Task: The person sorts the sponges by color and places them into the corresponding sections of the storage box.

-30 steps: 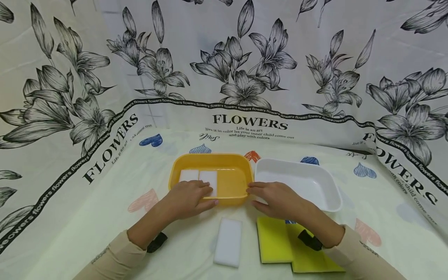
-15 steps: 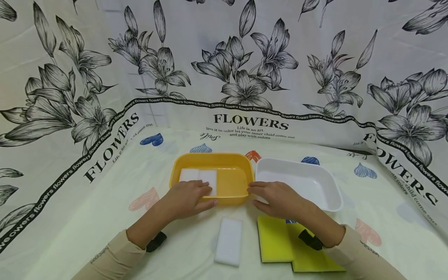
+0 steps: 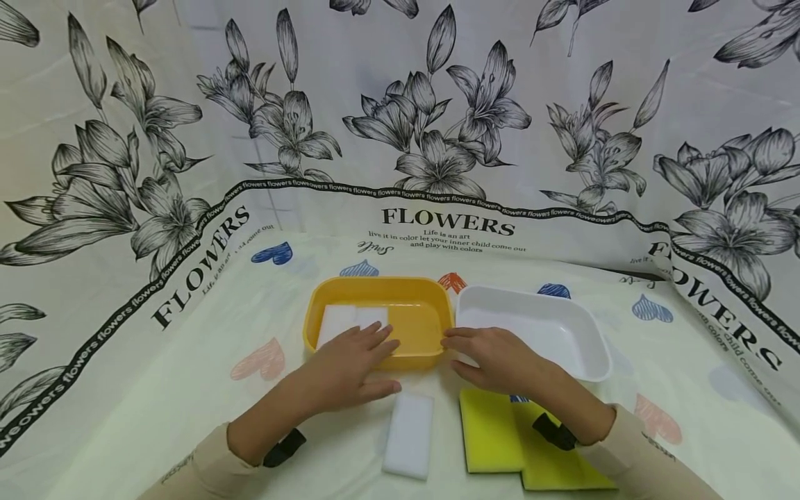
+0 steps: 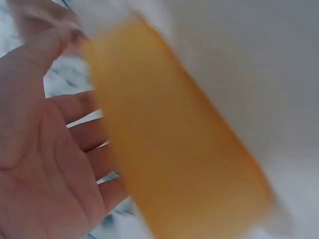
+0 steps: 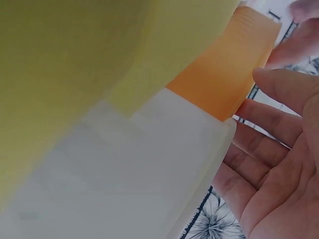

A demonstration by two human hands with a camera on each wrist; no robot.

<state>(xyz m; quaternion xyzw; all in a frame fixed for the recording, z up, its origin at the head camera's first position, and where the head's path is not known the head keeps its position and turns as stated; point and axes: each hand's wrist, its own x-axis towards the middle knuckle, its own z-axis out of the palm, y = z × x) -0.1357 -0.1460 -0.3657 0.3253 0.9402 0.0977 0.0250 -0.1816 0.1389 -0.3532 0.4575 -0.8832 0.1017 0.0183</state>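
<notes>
My left hand (image 3: 344, 367), fingers spread, hovers over the front rim of the yellow tray (image 3: 419, 362). Two white sponges (image 3: 337, 319) lie side by side at that tray's left end, partly hidden by the hand. My right hand (image 3: 500, 357) rests with its fingertips on the yellow tray's right front corner, beside the white tray (image 3: 590, 347). Its thumb sits apart from its fingers, and in the right wrist view the fingers reach over the rim fairly straight. A third white sponge (image 3: 408, 436) lies on the cloth in front of the yellow tray.
Two yellow sponges (image 3: 494, 430) with dark undersides overlap on the cloth at front right, partly under the right forearm. The trays stand side by side. A floral curtain (image 3: 437, 125) rises behind the heart-patterned cloth (image 3: 187, 389).
My left hand has lifted off the white sponges and drawn back toward the front rim, its fingers spreading. The right hand and the trays keep their places.
</notes>
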